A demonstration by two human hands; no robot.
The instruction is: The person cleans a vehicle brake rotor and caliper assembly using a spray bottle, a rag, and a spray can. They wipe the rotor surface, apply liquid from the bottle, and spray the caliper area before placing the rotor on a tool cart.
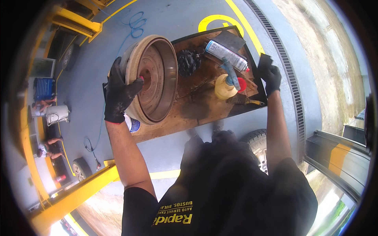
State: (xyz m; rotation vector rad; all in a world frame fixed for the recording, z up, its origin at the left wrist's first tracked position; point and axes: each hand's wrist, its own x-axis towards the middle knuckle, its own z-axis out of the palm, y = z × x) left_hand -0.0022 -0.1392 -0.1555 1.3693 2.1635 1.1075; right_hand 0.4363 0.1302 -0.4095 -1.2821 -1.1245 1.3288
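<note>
A brake drum [155, 88] with a rusty brown inside stands tilted at the left of the worktable, its open side facing right. My left hand [120, 92], in a black glove, grips the drum's left rim, with the thumb over the edge and the fingers round the outside. Off the table's right edge, my gloved right hand [271, 78] is closed on a small dark flat piece [264, 63], perhaps sandpaper. The drum hides part of the table and of a white and blue container [134, 125] below it.
The worktable [204, 112] has a brown, stained top. On it lie a spray can [226, 55], a yellowish spray bottle [225, 90], a paintbrush [252, 102], a crumpled black bundle [189, 62] and a dark sheet [226, 41]. Yellow lift arms [78, 196] and a blue hose [136, 25] are at left.
</note>
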